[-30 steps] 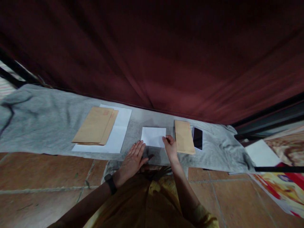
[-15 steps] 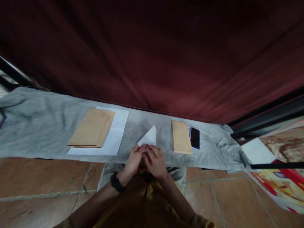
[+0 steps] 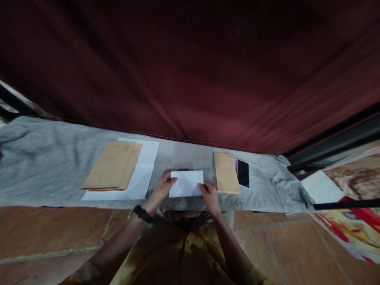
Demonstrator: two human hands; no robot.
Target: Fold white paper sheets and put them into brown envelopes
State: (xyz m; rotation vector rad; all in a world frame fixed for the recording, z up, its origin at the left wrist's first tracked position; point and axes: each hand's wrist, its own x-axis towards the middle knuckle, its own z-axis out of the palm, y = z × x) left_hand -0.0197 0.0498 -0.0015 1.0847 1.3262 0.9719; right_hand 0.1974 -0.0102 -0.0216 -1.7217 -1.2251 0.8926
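Note:
A folded sheet of white paper (image 3: pixel 186 184) is held flat and level between my two hands, its long side running left to right. My left hand (image 3: pixel 162 185) pinches its left end, thumb on top. At the right end, my right hand (image 3: pixel 210 194) grips the paper the same way. Brown envelopes (image 3: pixel 109 164) lie stacked on white sheets (image 3: pixel 144 166) to the left of my hands. Just right of my right hand rests another pile of brown envelopes (image 3: pixel 226 173).
A grey cloth (image 3: pixel 53 158) covers the narrow table. A phone (image 3: pixel 243 173) lies beside the right-hand envelopes. Behind the table hangs a dark red curtain (image 3: pixel 190 79). At far right are a white square item (image 3: pixel 322 188) and a colourful printed box (image 3: pixel 350 233).
My hands have moved apart from close together to opposite ends of the paper. The paper, which stood up as a pointed shape, now shows as a flat rectangle.

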